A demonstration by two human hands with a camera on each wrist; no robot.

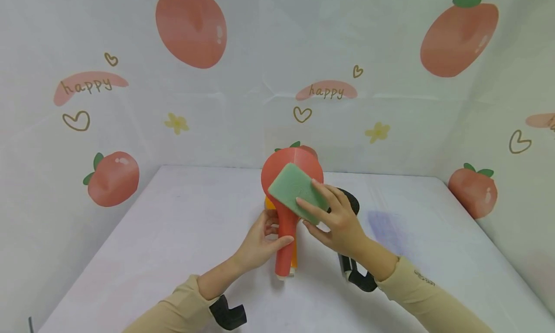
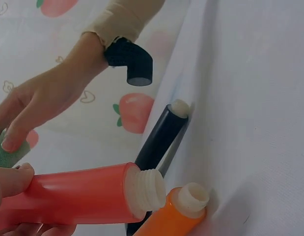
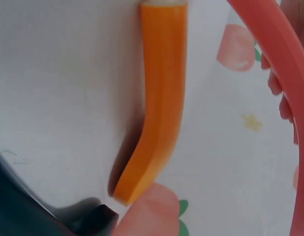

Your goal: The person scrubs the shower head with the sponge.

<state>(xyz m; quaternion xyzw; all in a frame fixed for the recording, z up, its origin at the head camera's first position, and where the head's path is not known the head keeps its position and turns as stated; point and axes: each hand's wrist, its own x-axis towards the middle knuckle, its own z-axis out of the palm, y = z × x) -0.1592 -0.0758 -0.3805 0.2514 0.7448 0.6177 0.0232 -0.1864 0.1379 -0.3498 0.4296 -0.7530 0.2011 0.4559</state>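
A red hand-held shower head (image 1: 284, 258) with a round head is raised over the table, its white threaded end pointing toward the person. My left hand (image 1: 256, 248) grips its handle, thumb across the front and fingers behind. With spread fingers, my right hand (image 1: 340, 227) holds a green sponge (image 1: 297, 191) over the face of the round head. The sponge covers the lower right of that face. In the left wrist view the threaded end of the red shower head (image 2: 83, 194) is near, and part of the sponge (image 2: 9, 152) shows at the left edge.
Behind the red one lies an orange shower head (image 3: 161, 83) on the white table (image 1: 195, 217). A black shower head (image 1: 353, 203) lies to its right, partly hidden by the right hand. A printed white curtain (image 1: 260, 44) encloses the table's back and sides.
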